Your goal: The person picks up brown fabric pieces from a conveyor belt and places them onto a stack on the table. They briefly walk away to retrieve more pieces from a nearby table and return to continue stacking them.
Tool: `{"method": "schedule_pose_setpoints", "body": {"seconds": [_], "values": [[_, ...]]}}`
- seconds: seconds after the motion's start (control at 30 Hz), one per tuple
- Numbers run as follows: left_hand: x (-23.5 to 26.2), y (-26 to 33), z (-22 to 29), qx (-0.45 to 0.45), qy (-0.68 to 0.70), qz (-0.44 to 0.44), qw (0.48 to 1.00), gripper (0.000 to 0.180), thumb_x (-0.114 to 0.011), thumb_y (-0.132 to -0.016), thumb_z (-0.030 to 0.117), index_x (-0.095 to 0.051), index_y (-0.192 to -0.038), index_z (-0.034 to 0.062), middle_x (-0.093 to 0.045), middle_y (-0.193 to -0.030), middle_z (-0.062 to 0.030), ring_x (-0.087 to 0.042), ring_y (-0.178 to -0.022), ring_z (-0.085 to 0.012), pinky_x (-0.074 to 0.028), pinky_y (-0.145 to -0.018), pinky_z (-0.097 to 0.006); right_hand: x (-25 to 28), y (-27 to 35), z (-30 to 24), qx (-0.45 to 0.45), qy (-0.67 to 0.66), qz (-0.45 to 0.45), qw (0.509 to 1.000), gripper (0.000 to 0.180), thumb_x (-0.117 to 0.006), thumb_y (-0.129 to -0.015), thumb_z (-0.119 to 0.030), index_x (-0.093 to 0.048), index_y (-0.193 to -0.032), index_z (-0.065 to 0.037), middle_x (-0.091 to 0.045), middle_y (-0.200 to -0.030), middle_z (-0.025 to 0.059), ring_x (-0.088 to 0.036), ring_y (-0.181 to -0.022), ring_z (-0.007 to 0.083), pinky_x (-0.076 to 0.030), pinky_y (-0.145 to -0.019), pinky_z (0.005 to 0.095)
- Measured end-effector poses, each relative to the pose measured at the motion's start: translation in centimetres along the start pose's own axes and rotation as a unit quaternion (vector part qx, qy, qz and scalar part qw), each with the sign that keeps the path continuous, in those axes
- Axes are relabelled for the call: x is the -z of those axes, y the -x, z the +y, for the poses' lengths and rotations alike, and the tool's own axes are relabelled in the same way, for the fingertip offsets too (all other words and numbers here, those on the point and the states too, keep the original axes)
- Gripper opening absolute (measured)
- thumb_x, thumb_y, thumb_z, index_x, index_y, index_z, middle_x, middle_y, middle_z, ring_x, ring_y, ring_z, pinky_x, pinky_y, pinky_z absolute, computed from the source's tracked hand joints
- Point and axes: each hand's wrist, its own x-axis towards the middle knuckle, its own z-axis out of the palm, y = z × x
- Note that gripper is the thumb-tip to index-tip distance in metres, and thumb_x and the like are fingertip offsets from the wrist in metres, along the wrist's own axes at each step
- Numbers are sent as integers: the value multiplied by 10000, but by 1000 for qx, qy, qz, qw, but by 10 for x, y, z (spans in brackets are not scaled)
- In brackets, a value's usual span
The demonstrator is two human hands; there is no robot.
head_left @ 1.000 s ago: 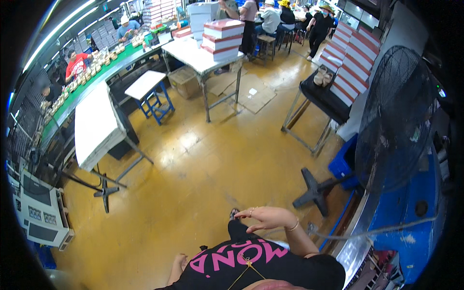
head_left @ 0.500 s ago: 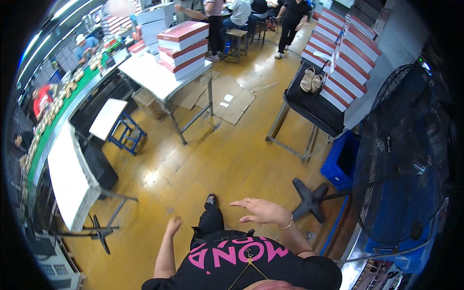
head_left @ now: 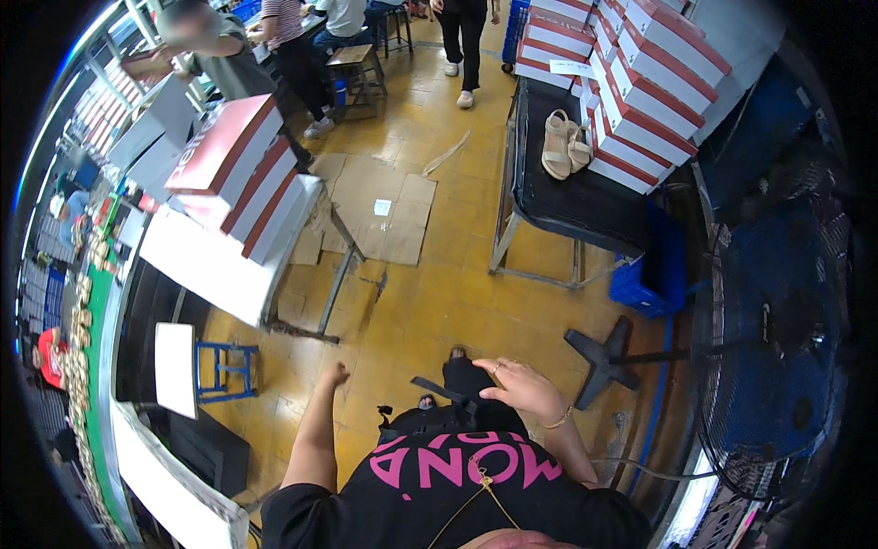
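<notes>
My left hand point(head_left: 337, 373) hangs over the yellow floor at my left side, its fingers curled in with nothing seen in them. In front of my body my right hand point(head_left: 521, 389) is held with its fingers stretched out, empty, a ring and a bracelet on it. Neither hand touches anything. Ahead on the right, a pair of beige sandals point(head_left: 559, 151) stands on a black-topped table point(head_left: 585, 209), beside stacked red-and-white shoe boxes point(head_left: 651, 110). More shoe boxes point(head_left: 240, 169) are piled on a white table point(head_left: 203, 268) ahead on the left.
A black pedestal fan point(head_left: 768, 339) stands at the right, its base point(head_left: 599, 366) jutting onto the floor near a blue crate point(head_left: 647, 284). Flattened cardboard point(head_left: 402, 224) lies ahead. At left are a small stool point(head_left: 176, 371) and a green conveyor point(head_left: 99, 366). A person in black trousers point(head_left: 462, 41) is ahead.
I have moved forward, and the view has turned to the right. The tables and shoe boxes appear nearer. The person in black has come closer. Both hands still hold nothing visible.
</notes>
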Motion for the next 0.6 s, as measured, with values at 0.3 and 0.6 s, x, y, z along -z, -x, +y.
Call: {"method": "schedule_pose_setpoints", "body": {"seconds": [0.3, 0.6], "values": [[164, -197, 252, -129, 111, -44, 984, 437, -655, -811, 325, -603, -1154, 60, -630, -1130, -201, -598, -1046, -354, -474, -890, -407, 167, -193, 56, 2, 40, 36, 999, 580, -676, -825, -283, -449, -1328, -106, -588, -1127, 195, -559, -1071, 366, -445, -919, 421], [269, -345, 328, -117, -21, -131, 984, 486, -650, -769, 341, -631, -1110, -5, -668, -1012, -212, -645, -971, -322, -499, -851, -397, 362, -364, 103, -40, 62, 86, 993, 568, -633, -856, -309, -440, -1341, -84, -583, -1097, 203, -577, -1026, 353, -454, -891, 426]]}}
